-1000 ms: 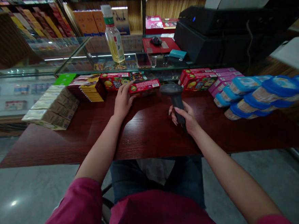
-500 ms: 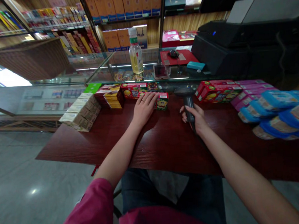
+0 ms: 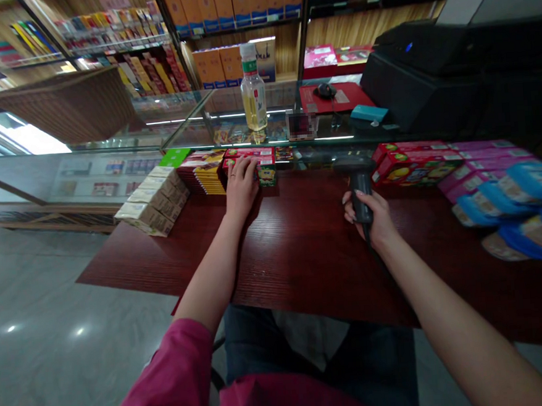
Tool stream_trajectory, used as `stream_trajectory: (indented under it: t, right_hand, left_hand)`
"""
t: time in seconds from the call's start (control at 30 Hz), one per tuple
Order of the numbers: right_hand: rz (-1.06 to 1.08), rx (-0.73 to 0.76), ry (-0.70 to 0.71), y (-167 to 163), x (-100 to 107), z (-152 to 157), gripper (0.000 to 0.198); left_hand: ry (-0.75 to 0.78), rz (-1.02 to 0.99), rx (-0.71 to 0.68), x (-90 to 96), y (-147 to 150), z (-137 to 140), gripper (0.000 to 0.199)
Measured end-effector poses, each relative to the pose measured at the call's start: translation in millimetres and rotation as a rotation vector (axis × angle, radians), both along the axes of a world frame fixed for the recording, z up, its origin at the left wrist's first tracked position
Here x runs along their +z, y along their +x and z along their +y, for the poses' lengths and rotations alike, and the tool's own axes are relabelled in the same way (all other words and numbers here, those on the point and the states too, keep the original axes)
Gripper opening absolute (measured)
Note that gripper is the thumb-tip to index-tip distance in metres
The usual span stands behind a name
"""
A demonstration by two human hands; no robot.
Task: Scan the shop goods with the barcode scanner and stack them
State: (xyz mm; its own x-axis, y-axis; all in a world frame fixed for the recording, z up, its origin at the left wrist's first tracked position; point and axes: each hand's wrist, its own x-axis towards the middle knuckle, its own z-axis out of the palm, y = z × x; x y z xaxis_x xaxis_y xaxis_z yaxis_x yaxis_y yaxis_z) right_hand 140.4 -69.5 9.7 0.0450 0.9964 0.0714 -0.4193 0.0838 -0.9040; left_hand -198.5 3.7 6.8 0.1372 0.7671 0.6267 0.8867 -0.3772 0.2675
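My left hand (image 3: 241, 185) is closed over a small red and green carton (image 3: 268, 175), fingers bent across its top. Another red carton (image 3: 252, 152) lies right behind it. To the left of that hand stands a row of yellow and brown packets (image 3: 207, 178). In my right hand (image 3: 378, 218) is a black handheld barcode scanner (image 3: 362, 201), gripped by its handle, its cable running down along my forearm. The scanner's head is over the dark table, left of a stack of red cartons (image 3: 419, 166).
Beige cartons (image 3: 153, 202) line the table's (image 3: 292, 245) left end. Pink boxes (image 3: 486, 160) and blue-lidded tubs (image 3: 530, 188) fill the right. Behind is a glass counter bearing a bottle (image 3: 253, 96), a mouse (image 3: 325, 91) and a black machine (image 3: 443, 86).
My left hand has slid the red and green carton leftward, up against the other red carton beside the packets. My right hand still holds the scanner; the view has shifted slightly.
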Motion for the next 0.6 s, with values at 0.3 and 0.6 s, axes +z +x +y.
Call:
stream_trajectory:
  t: [0.3,0.6]
  right_hand:
    - [-0.085,-0.091,0.068,57,0,-11,0.032]
    - [-0.108,-0.021,0.114,88,8,-37,0.037]
  left_hand:
    - [0.077,0.013,-0.052,-3.2,3,1,0.082]
    - [0.036,0.066,-0.459,-3.0,199,5,0.079]
